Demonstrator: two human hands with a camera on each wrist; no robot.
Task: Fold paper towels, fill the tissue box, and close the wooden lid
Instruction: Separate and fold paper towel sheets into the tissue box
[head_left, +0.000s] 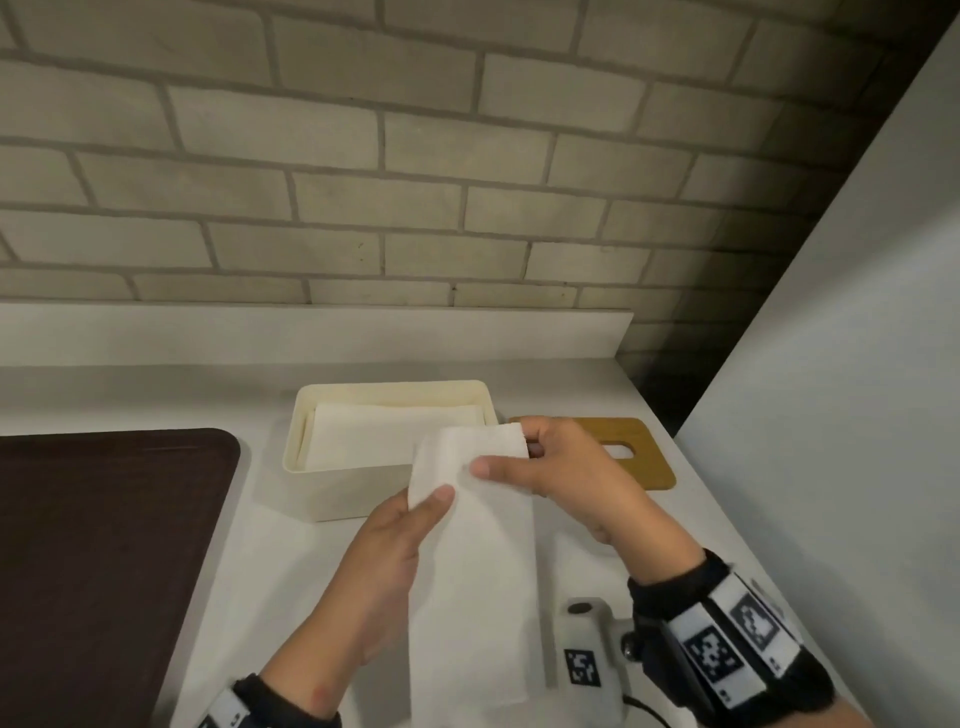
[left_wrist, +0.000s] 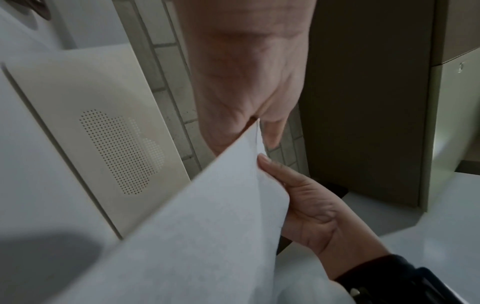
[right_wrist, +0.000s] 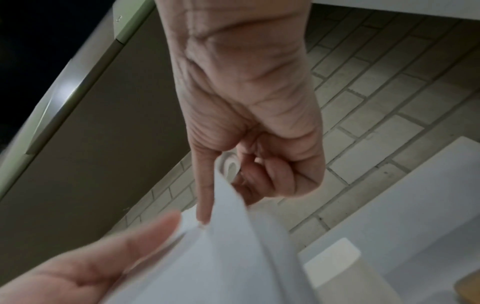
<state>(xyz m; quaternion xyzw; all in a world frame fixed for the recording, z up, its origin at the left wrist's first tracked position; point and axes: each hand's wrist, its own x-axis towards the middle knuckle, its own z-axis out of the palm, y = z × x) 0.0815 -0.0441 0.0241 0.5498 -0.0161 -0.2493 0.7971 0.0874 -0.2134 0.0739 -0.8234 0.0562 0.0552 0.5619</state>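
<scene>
Both hands hold a long white paper towel (head_left: 472, 561) upright above the counter, in front of the cream tissue box (head_left: 332, 488). My left hand (head_left: 415, 514) grips its left edge, thumb on the front. My right hand (head_left: 519, 457) pinches the top right corner, thumb in front, fingers curled behind. In the right wrist view the right hand (right_wrist: 233, 174) has that corner curled between its fingers, beside the left hand (right_wrist: 91, 267). The left wrist view shows the towel (left_wrist: 194, 216) folded over in a peak. Folded towels (head_left: 395, 431) lie in the open box. The wooden lid (head_left: 644, 457) lies flat to the box's right.
A dark brown mat (head_left: 104, 545) covers the counter on the left. A small white device with a black marker (head_left: 587, 644) stands near the front edge under my right wrist. A brick wall (head_left: 363, 182) runs behind, and a white panel (head_left: 831, 415) closes the right side.
</scene>
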